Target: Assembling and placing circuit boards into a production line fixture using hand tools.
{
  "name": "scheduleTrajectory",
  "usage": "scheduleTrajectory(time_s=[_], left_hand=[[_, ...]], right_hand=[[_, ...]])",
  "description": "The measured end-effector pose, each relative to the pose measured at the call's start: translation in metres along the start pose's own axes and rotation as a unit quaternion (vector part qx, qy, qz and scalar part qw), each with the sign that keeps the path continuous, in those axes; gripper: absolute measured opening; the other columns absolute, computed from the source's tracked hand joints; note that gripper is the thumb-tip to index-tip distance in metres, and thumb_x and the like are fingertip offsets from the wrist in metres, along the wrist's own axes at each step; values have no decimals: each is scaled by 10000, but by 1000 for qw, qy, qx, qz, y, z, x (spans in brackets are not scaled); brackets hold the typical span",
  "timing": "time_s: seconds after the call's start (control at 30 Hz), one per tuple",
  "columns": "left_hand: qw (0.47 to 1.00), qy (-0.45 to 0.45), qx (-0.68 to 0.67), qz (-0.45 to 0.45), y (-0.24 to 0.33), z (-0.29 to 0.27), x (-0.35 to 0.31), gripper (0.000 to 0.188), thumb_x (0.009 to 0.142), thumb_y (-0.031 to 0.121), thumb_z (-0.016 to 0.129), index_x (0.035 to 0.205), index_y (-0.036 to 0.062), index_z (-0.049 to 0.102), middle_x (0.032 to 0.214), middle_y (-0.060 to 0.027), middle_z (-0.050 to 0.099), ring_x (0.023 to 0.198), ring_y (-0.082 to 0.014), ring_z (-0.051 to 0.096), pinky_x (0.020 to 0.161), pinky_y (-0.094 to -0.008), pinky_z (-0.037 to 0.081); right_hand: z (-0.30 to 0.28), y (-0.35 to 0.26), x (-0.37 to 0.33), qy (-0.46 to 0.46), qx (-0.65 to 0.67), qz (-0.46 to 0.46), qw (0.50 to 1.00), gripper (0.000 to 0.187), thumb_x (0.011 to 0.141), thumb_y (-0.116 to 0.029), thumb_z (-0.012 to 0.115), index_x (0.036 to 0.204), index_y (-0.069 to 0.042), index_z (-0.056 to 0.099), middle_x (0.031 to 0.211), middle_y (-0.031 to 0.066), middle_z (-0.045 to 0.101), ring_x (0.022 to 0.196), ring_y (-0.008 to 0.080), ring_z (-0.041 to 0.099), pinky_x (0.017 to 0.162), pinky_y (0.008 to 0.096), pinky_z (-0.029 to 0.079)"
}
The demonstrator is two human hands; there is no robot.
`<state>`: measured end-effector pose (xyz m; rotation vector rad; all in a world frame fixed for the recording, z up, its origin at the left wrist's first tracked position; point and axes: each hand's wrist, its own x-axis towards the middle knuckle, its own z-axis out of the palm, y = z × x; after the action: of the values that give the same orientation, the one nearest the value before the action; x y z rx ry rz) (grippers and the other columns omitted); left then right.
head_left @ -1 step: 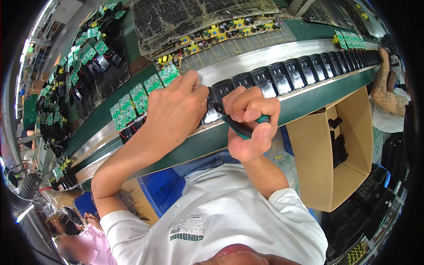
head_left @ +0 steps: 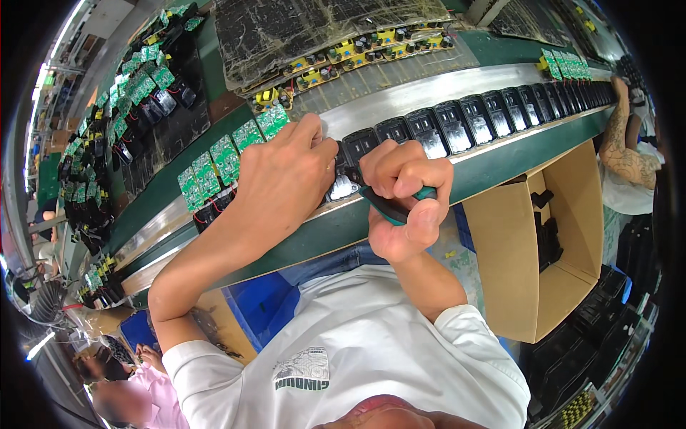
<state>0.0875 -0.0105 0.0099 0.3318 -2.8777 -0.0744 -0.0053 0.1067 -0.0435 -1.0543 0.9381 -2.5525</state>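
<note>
My right hand [head_left: 416,179] is closed round the dark green and black handles of a hand tool, apparently pliers [head_left: 386,207]; its working end is hidden. Just left of it, my left hand [head_left: 282,171] has its fingers curled together beside a black plastic casing [head_left: 345,187] with a shiny inner face. What those fingertips pinch, if anything, is out of sight. Green circuit boards [head_left: 224,159] with thin red wires stand in a row left of my left hand, joined to black casings. More open black casings [head_left: 450,125] line the metal strip towards the right.
Stacked dark sheets with yellow-and-black circuit boards [head_left: 343,56] between them lie beyond the strip. More boards and casings [head_left: 146,89] crowd the far left. An open cardboard box [head_left: 504,250] stands below the bench at right. A co-worker's tattooed arm [head_left: 620,139] reaches to the line's far end.
</note>
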Motion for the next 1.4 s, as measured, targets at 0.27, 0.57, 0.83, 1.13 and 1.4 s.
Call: scheduleTrajectory(time_s=[0.27,0.57,0.83,1.13,1.4], left_hand=[[1000,-8,-2,-10,0,1,1,112,885,136,681,804,60,666,919,-80,526,626,-230,585,450,-366,419],[999,-46,8,-21,2,-6,3,103,885,146,668,841,55,689,924,-93,532,620,-252,595,456,-383,428],[991,-134,-3,-4,-5,-21,14,112,841,174,713,889,74,694,898,-85,571,655,-280,598,528,-405,452],[969,-150,-147,133,-69,-7,76,223,800,167,808,988,116,699,1126,-47,673,1036,-292,644,918,-412,504],[993,-51,-66,82,-23,-2,0,599,961,308,650,1516,116,536,1656,-116,403,1515,-351,373,1250,-495,279]], right_hand=[[7,9,16,-3,-8,9,1000,265,1046,-346,476,973,-92,455,807,57,458,679,164,363,627,323,354],[13,14,30,-57,-32,52,997,224,1011,-275,484,962,-58,465,803,63,460,709,166,369,650,317,346],[19,11,30,-1,-29,97,995,232,1013,-276,480,941,-56,470,786,64,462,708,166,372,655,319,348],[5,4,23,-27,-16,15,999,262,1041,-302,463,941,-60,483,781,78,489,688,170,397,636,320,359],[-28,-45,40,-31,30,38,998,142,961,-182,501,909,-54,535,803,91,549,689,175,451,660,305,392]])
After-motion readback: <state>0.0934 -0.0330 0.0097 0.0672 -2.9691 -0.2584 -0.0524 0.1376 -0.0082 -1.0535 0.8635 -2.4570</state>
